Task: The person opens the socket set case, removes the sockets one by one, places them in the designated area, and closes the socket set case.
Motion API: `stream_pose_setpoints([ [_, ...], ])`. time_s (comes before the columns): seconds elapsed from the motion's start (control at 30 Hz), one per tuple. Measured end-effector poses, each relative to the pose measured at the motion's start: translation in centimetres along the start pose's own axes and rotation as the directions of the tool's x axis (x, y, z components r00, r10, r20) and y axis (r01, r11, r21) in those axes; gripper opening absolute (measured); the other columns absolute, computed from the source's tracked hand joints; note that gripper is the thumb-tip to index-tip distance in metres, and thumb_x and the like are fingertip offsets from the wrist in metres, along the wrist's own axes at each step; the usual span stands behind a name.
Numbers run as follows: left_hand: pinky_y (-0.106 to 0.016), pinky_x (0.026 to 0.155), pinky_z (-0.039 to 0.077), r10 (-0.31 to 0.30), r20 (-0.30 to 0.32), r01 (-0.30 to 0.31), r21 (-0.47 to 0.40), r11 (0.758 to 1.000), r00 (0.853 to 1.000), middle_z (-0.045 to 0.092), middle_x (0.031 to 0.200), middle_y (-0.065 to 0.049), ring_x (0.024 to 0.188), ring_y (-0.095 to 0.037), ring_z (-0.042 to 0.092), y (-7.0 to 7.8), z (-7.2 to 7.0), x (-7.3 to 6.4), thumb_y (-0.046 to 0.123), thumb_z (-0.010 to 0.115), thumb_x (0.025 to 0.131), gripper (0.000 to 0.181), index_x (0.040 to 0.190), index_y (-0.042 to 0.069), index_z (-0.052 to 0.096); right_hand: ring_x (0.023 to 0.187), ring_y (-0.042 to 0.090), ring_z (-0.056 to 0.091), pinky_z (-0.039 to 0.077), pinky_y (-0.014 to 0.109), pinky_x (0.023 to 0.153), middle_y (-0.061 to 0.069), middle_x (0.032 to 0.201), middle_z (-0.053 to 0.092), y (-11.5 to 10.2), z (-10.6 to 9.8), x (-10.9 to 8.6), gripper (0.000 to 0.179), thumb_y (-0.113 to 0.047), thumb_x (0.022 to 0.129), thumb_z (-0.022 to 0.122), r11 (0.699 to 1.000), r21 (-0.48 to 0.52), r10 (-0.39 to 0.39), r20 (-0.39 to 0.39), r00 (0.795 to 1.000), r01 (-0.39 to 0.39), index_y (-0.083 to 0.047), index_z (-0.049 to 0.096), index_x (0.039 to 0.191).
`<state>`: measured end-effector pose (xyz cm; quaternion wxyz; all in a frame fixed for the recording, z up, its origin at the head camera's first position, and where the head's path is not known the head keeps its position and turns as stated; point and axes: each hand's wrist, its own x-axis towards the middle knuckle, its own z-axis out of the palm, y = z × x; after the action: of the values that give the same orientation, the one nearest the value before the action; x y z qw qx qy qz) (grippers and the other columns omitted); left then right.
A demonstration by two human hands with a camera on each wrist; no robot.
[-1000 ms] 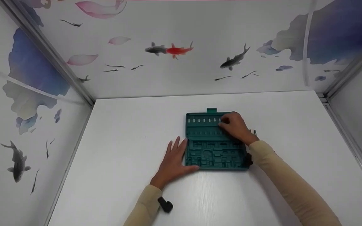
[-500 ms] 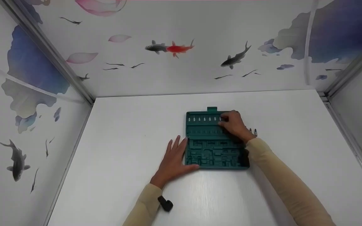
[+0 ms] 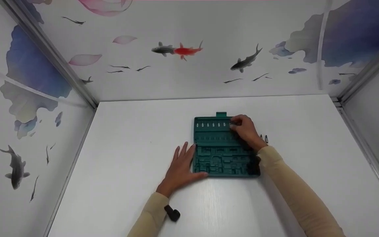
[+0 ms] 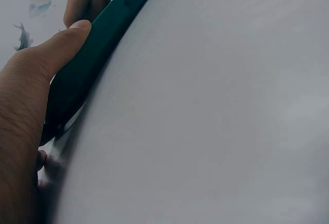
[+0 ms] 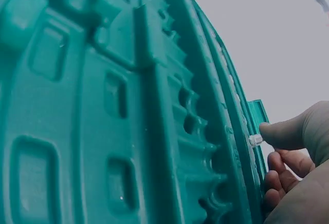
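Note:
A green plastic tool case (image 3: 222, 141) lies spread flat on the white table, full of moulded recesses. My left hand (image 3: 181, 171) rests against its left side with fingers extended, the thumb on the near edge; in the left wrist view that thumb (image 4: 72, 39) lies along the case wall. Over the far right of the case, my right hand (image 3: 245, 130) pinches a small silvery bit (image 5: 255, 140) between thumb and fingers, right at the last slot row. Several similar small bits (image 3: 213, 125) stand in that row to its left.
Just right of the case, two small dark-tipped bits (image 3: 266, 139) lie on the table (image 3: 137, 131). A green latch tab (image 3: 221, 114) sticks out from the far edge. Printed wall panels (image 3: 183, 79) enclose the table at the back and sides.
The right hand stays at the far slot row, its fingers shifting slightly around the bit. The left hand keeps its place on the case.

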<state>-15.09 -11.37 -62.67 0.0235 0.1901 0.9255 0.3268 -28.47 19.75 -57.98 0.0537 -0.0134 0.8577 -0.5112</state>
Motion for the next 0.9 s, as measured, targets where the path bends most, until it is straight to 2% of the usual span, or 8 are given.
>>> stream_pose_setpoints([
  [0.07,-0.054,0.137,0.008,0.004,0.001,-0.004,0.007,1.0,1.0,0.016,0.184,-0.011,0.172,-0.029,0.006,-0.1,0.0,0.0,0.09,0.066,0.086,0.125,0.178,0.019,0.02,0.124,0.038,0.056,0.047,0.055,0.113,0.027,0.14,0.059,0.1,0.2,-0.1,0.032,-0.004,0.108,0.065,1.0,-0.012,-0.029,-0.024,0.999,0.029,0.006,0.062,0.139],
  [0.2,-0.054,0.137,0.006,0.017,-0.003,-0.017,0.013,1.0,1.0,0.018,0.184,-0.011,0.171,-0.029,0.008,0.0,0.0,0.1,0.088,0.067,0.087,0.124,0.178,0.017,0.021,0.122,0.041,0.057,0.048,0.058,0.109,0.028,0.132,0.061,0.4,0.7,0.1,0.03,-0.001,0.107,0.066,0.988,-0.104,-0.126,-0.073,0.989,0.118,0.011,0.067,0.134],
  [0.3,-0.052,0.138,0.004,0.018,0.0,-0.018,0.013,1.0,1.0,0.018,0.184,-0.01,0.172,-0.027,0.007,0.0,0.0,0.1,0.088,0.066,0.087,0.124,0.178,0.017,0.021,0.12,0.043,0.057,0.048,0.059,0.107,0.03,0.127,0.063,0.5,1.1,0.2,0.026,-0.001,0.106,0.067,0.978,-0.153,-0.16,-0.101,0.982,0.144,0.013,0.071,0.128],
  [0.4,-0.052,0.138,0.003,0.017,0.002,-0.017,0.022,1.0,1.0,0.019,0.184,-0.008,0.172,-0.026,0.008,-0.1,0.0,0.2,0.088,0.066,0.088,0.123,0.178,0.017,0.021,0.12,0.043,0.058,0.048,0.059,0.108,0.03,0.126,0.063,0.4,1.4,0.4,0.024,-0.003,0.106,0.069,0.983,-0.139,-0.139,-0.129,0.982,0.121,0.013,0.072,0.124],
  [0.47,-0.052,0.138,0.003,0.021,0.005,-0.021,0.032,0.999,1.0,0.022,0.183,-0.008,0.171,-0.026,0.009,-0.1,0.0,0.3,0.087,0.067,0.088,0.123,0.178,0.016,0.022,0.12,0.041,0.06,0.05,0.057,0.108,0.028,0.128,0.065,0.3,1.2,0.3,0.024,-0.006,0.108,0.069,0.991,-0.094,-0.106,-0.154,0.982,0.093,0.012,0.072,0.125],
  [0.6,-0.054,0.138,0.004,0.025,0.003,-0.025,0.038,0.999,1.0,0.024,0.183,-0.009,0.171,-0.027,0.012,0.0,0.0,0.4,0.085,0.069,0.088,0.123,0.177,0.015,0.024,0.115,0.033,0.063,0.053,0.047,0.103,0.023,0.129,0.069,-0.1,0.0,0.2,0.028,-0.015,0.11,0.069,0.998,0.039,-0.043,-0.203,0.978,0.052,0.006,0.071,0.129],
  [0.67,-0.054,0.138,0.004,0.022,0.007,-0.022,0.035,0.999,1.0,0.023,0.183,-0.009,0.171,-0.028,0.011,0.1,0.0,0.4,0.086,0.069,0.088,0.123,0.177,0.015,0.023,0.112,0.029,0.062,0.052,0.042,0.099,0.021,0.127,0.07,-0.2,-1.0,0.0,0.029,-0.018,0.11,0.069,0.995,0.078,-0.039,-0.216,0.976,0.057,0.004,0.072,0.129],
  [0.9,-0.056,0.137,0.005,0.024,0.004,-0.024,0.027,0.999,1.0,0.022,0.183,-0.011,0.171,-0.03,0.011,0.1,-0.1,0.2,0.086,0.069,0.088,0.123,0.177,0.014,0.023,0.115,0.024,0.062,0.05,0.029,0.095,0.02,0.131,0.071,0.6,-4.4,-1.6,0.033,-0.02,0.111,0.069,0.996,0.044,-0.07,-0.208,0.976,0.081,0.004,0.073,0.133],
])
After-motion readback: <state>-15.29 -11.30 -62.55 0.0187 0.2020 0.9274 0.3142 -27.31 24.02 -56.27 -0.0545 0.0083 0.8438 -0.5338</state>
